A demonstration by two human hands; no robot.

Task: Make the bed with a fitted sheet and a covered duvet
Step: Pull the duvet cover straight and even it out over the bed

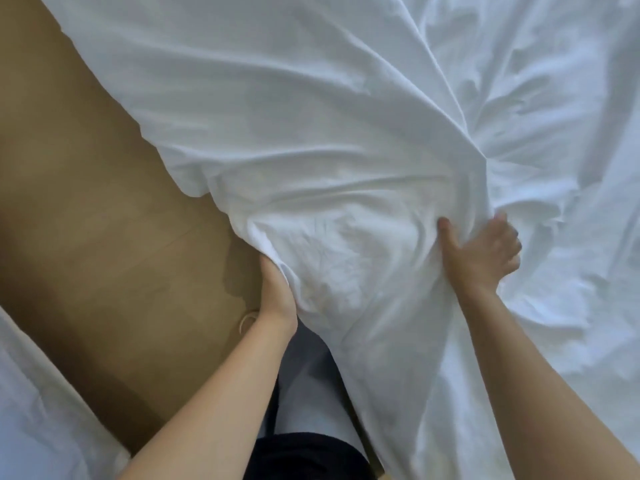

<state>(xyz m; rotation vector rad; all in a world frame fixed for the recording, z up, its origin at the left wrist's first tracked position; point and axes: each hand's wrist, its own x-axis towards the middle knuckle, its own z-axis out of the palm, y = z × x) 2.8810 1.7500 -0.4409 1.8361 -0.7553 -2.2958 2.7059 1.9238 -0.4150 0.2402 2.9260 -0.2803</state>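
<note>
White sheet (311, 116) spread wide, its left edge overhanging the brown floor (86, 220).
Left hand (277, 292) curls round the hanging hem; right hand (485, 251) clutches a bunched fold on top.

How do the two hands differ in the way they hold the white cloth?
The left hand grips the white cloth at its edge over the floor, fingers hidden under it; the right hand bunches it farther in, thumb and knuckles showing. Both hold the same cloth.
</note>
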